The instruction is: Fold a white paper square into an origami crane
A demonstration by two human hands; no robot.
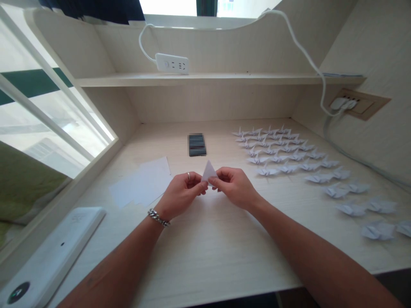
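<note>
A small piece of white paper, folded to a point at its top, is held up over the middle of the desk. My left hand pinches its lower left corner between thumb and fingers. On the lower right side, my right hand grips the same paper, thumb across its front. A ring and a chain bracelet are on the left hand and wrist. Flat white paper sheets lie overlapping just left of my left hand. Rows of folded white paper cranes stand to the right of my right hand.
Behind my hands lies a dark, blurred rectangular object. A long white device rests at the desk's left edge. On the shelf sits a power strip. A white cable runs down to the wall socket.
</note>
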